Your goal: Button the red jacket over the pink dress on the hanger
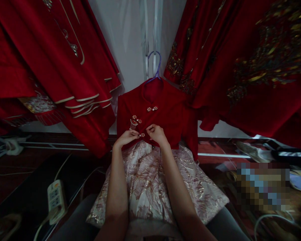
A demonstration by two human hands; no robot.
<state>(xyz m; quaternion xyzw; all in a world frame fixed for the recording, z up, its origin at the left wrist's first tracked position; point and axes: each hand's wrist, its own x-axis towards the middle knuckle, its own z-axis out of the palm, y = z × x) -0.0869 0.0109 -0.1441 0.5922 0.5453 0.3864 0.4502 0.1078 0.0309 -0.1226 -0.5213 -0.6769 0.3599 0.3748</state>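
Note:
A small dress hangs in front of me on a purple hanger (154, 65). It has a red velvet top (165, 115) and a pale pink and gold brocade skirt (145, 184). Pearl fasteners run down the top: one pair (152, 108) near the collar, and a tasselled brooch (134, 122) further left. My left hand (127, 137) pinches a lower pearl fastener (142, 135) at the front edge. My right hand (156, 133) pinches the red cloth right beside it, fingers closed.
Large red embroidered garments hang at left (47, 63) and at right (243, 73). A white wall (130, 36) is behind. A white power strip (56, 200) with cables lies at lower left on a dark surface. Clutter sits at lower right.

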